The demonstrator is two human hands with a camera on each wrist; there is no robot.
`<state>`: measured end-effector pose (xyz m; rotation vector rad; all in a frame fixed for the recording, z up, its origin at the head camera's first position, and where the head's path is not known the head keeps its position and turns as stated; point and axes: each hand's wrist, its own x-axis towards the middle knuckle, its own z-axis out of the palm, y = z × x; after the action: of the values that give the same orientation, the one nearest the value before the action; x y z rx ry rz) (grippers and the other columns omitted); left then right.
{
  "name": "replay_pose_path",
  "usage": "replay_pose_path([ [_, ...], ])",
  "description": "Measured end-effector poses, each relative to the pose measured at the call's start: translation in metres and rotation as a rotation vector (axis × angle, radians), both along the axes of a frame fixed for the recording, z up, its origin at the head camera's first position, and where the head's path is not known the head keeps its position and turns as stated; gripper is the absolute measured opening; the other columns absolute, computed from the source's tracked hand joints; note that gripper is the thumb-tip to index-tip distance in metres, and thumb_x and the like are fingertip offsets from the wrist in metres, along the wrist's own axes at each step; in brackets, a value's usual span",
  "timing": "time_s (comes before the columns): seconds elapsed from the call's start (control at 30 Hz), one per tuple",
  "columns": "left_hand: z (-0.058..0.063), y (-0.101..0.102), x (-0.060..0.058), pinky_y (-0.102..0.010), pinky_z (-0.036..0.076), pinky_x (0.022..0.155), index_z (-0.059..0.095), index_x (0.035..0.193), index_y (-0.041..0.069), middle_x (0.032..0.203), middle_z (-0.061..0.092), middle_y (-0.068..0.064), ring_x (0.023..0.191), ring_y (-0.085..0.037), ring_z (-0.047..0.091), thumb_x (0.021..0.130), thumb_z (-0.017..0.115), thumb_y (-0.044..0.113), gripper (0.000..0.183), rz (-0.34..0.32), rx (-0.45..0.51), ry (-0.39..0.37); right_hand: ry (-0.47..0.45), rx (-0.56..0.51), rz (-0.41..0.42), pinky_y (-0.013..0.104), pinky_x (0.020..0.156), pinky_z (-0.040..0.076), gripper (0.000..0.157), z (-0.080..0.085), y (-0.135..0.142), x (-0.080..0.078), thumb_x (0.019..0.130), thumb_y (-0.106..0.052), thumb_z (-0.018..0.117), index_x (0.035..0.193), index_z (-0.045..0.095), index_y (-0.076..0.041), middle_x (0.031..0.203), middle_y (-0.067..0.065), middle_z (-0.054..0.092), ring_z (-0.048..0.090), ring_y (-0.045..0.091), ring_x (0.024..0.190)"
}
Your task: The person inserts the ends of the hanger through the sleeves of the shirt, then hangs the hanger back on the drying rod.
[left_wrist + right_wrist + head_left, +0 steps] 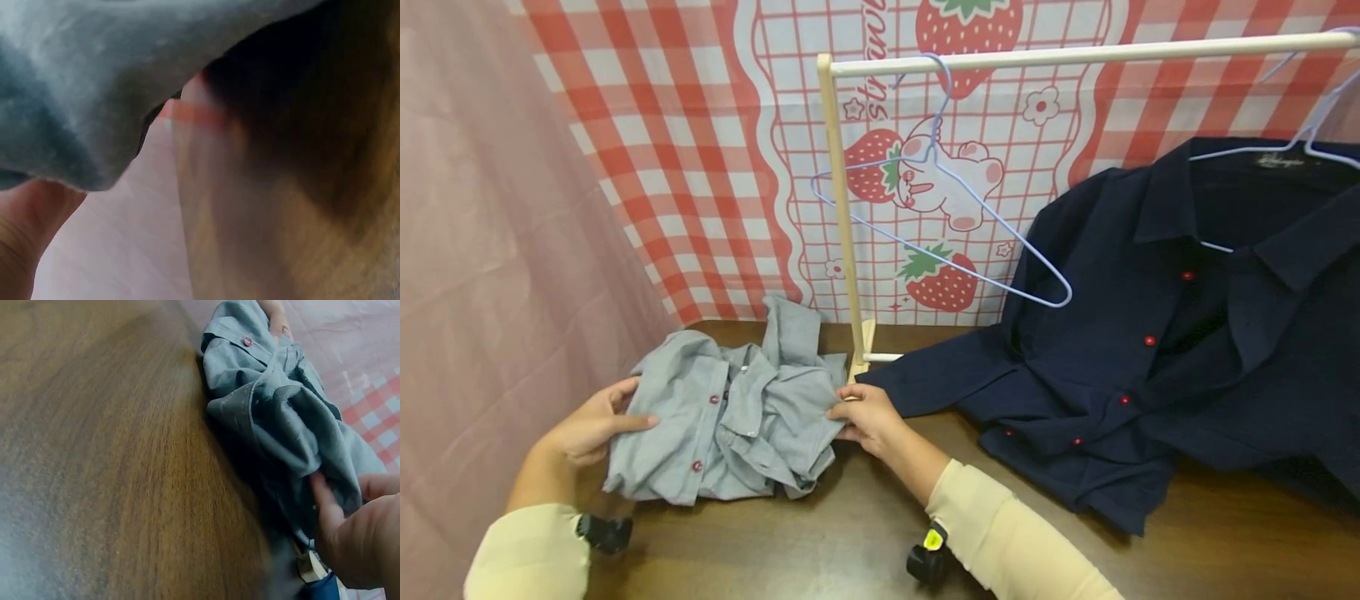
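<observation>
A crumpled grey-blue shirt point(685, 417) with dark red buttons lies bunched at the left of the table, between both hands. My left hand point(587, 425) grips its left side, thumb on top and the other fingers partly hidden by cloth. At the shirt's right edge, my right hand point(868, 421) pinches the fabric between thumb and fingers. In the right wrist view the fingers of the right hand point(362, 531) are tucked into the folds of the shirt point(275, 406). The left wrist view shows the shirt's underside point(81, 75) close up, with part of the left hand point(31, 219) beneath it.
A rack with a pale rail point(1075, 55) and wooden post point(842, 208) stands behind. An unoccupied light-blue hanger point(992, 212) hangs from it. To the right, a navy shirt point(1090, 333) with red buttons hangs on another hanger, its sleeve reaching the brown table point(760, 550). A pink curtain point(512, 208) borders the left.
</observation>
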<state>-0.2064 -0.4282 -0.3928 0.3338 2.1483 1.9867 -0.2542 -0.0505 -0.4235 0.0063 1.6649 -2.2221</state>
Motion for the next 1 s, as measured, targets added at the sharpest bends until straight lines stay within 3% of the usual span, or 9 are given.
replay_pose_path([
  [0.17,0.011,0.010,-0.001,-0.031,0.055,0.078,0.049,0.125,0.021,0.113,0.064,0.004,0.099,-0.012,0.062,0.087,0.058,-0.016,0.054,-0.022,0.043,0.047,-0.022,-0.099,-0.006,0.036,0.068,0.053,0.029,0.002,0.003,-0.001,0.078,0.019,0.055,0.102,0.054,0.003,0.088,0.010,0.055,0.060,0.018,0.074],
  [0.3,0.023,0.017,0.001,-0.026,0.054,0.079,0.032,0.144,0.003,0.115,0.061,0.009,0.100,-0.006,0.060,0.086,0.061,-0.013,0.067,0.040,-0.018,0.067,-0.023,-0.171,-0.003,0.035,0.069,0.053,0.028,0.007,0.007,-0.002,0.078,0.020,0.052,0.102,0.053,0.003,0.089,0.010,0.057,0.061,0.017,0.075],
  [0.4,0.034,0.022,0.003,-0.019,0.049,0.082,0.008,0.150,-0.011,0.133,0.051,-0.008,0.103,0.001,0.053,0.087,0.064,-0.008,0.085,0.106,-0.131,0.062,-0.018,-0.226,0.013,0.034,0.068,0.053,0.026,0.013,0.011,-0.002,0.079,0.020,0.050,0.095,0.057,0.000,0.086,0.007,0.060,0.062,0.015,0.073],
  [0.47,0.041,0.026,0.003,-0.014,0.044,0.085,0.000,0.150,-0.012,0.146,0.035,-0.022,0.108,0.005,0.046,0.088,0.066,-0.003,0.091,0.128,-0.195,0.055,-0.018,-0.262,0.028,0.033,0.067,0.053,0.027,0.018,0.015,-0.001,0.079,0.019,0.049,0.089,0.059,-0.004,0.084,0.005,0.061,0.062,0.014,0.071],
  [0.57,0.049,0.032,0.003,-0.013,0.043,0.086,0.006,0.150,-0.012,0.147,0.034,-0.022,0.109,0.004,0.046,0.087,0.066,-0.004,0.087,0.127,-0.208,0.094,-0.009,-0.307,0.055,0.032,0.067,0.053,0.031,0.025,0.021,0.001,0.081,0.019,0.048,0.085,0.063,-0.008,0.082,0.003,0.063,0.063,0.013,0.071],
  [0.67,0.054,0.038,0.003,-0.018,0.048,0.083,0.030,0.145,-0.003,0.128,0.056,-0.004,0.105,-0.003,0.055,0.085,0.064,-0.012,0.070,0.078,-0.119,0.168,-0.006,-0.342,0.068,0.032,0.067,0.053,0.034,0.032,0.028,0.002,0.083,0.019,0.045,0.082,0.064,-0.009,0.081,0.003,0.064,0.063,0.013,0.071],
  [0.73,0.057,0.042,0.003,-0.021,0.051,0.081,0.041,0.137,0.006,0.115,0.062,0.007,0.101,-0.007,0.059,0.084,0.062,-0.016,0.061,0.040,-0.059,0.209,-0.002,-0.360,0.073,0.031,0.066,0.053,0.034,0.036,0.033,0.002,0.084,0.019,0.044,0.082,0.065,-0.008,0.081,0.003,0.065,0.064,0.013,0.071],
  [0.83,0.060,0.048,0.003,-0.023,0.052,0.080,0.049,0.128,0.016,0.115,0.064,0.005,0.100,-0.009,0.061,0.084,0.060,-0.018,0.057,0.003,-0.003,0.227,-0.004,-0.382,0.071,0.029,0.065,0.053,0.035,0.041,0.040,0.003,0.085,0.018,0.042,0.084,0.066,-0.008,0.080,0.003,0.066,0.064,0.013,0.070],
  [1.0,0.067,0.058,0.005,-0.027,0.054,0.080,0.051,0.129,0.015,0.115,0.063,0.000,0.101,-0.012,0.061,0.084,0.059,-0.019,0.056,-0.030,0.034,0.233,0.004,-0.404,0.089,0.028,0.065,0.053,0.036,0.049,0.051,0.008,0.086,0.017,0.042,0.087,0.068,-0.008,0.081,0.003,0.067,0.065,0.013,0.071],
])
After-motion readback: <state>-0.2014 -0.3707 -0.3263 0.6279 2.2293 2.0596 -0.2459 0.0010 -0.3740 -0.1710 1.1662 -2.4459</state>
